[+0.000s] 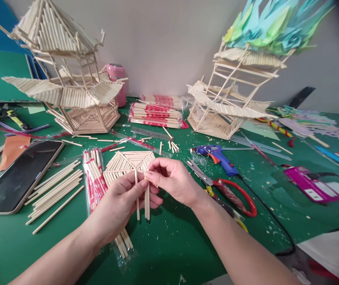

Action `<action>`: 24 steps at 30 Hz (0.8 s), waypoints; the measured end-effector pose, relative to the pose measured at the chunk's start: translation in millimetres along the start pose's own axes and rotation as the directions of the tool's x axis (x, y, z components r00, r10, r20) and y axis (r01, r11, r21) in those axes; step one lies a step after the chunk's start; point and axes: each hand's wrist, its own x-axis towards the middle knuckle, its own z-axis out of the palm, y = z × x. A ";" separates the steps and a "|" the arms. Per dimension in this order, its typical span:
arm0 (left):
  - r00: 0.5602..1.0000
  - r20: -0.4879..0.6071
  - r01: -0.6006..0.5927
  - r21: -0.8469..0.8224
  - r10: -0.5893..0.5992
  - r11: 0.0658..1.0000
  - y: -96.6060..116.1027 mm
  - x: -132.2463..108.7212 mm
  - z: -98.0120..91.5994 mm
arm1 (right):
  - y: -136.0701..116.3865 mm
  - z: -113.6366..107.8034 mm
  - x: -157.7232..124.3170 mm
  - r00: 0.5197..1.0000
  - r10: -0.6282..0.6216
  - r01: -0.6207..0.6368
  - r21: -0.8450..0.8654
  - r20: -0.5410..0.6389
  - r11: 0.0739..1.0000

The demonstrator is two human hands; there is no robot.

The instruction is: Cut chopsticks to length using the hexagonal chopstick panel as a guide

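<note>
A flat polygonal panel of wooden sticks (122,164) is held up near the middle of the head view, with a few long sticks (147,202) pointing down from it. My left hand (128,192) grips the panel and its hanging sticks from below, thumb in front and fingers behind. At the panel's right edge my right hand (169,178) is pinched, thumb and fingertips touching the sticks there. Whatever small piece may be between the right fingertips is too hidden to name. Loose sticks (58,190) lie left of my hands, beside packaged sticks (94,174).
Stick pavilions stand at the back left (83,95) and back right (223,103). A phone (18,174) lies left. On the right are a blue glue gun (217,156), red-handled scissors (235,194), a black cable and a magenta device (312,184). Wrapped sticks (154,114) lie behind.
</note>
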 end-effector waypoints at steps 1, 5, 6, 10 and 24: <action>1.000 0.001 0.001 0.002 -0.001 1.000 -0.1 -0.3 0.5 | -1.2 0.5 -0.5 1.000 0.008 -0.008 -0.019 -0.006 1.000; 0.999 0.014 0.030 0.026 -0.030 0.999 -0.3 -1.1 1.6 | -4.4 1.8 -1.7 0.998 0.036 -0.041 -0.082 -0.055 0.996; 0.999 0.025 0.035 0.033 -0.036 0.999 -0.3 -1.2 1.4 | -4.8 1.5 -1.8 0.997 0.040 -0.045 -0.076 -0.058 0.996; 0.993 0.092 0.074 0.038 -0.078 0.997 -0.2 -1.2 0.1 | -4.8 -1.1 -2.0 0.998 0.060 -0.060 0.008 -0.013 0.998; 0.979 0.155 0.145 -0.053 -0.135 0.988 -3.2 -0.9 -0.1 | -5.8 2.7 0.9 0.990 0.040 -0.025 0.108 -0.138 0.994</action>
